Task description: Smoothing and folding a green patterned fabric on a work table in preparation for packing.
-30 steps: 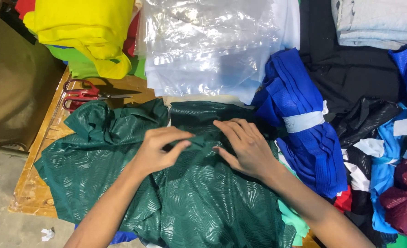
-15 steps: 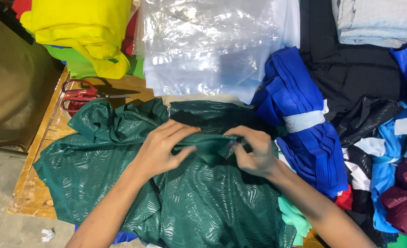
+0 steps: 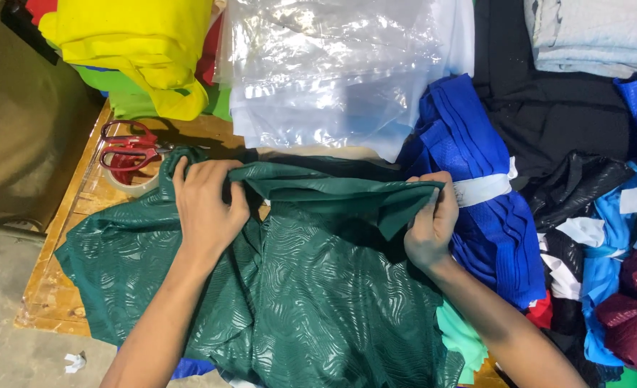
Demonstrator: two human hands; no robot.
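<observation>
Wooden table [image 3: 81,205], bare only along its left edge, bounded on the left by concrete floor [image 3: 2,287]. Dark green patterned cloth [image 3: 311,302] covers the table centre. Relative to this cloth: red-handled scissors [image 3: 128,154] beside its upper left corner; clear plastic bags [image 3: 325,72] directly behind; yellow folded fabric [image 3: 135,43] behind and left; blue fabric bundle [image 3: 476,208] touching its right side; black cloth [image 3: 548,108] farther right

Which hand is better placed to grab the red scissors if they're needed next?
Left, probably. The left hand grips the green fabric right beside the red scissors; the right hand pinches the fold by the blue bundle.
</observation>
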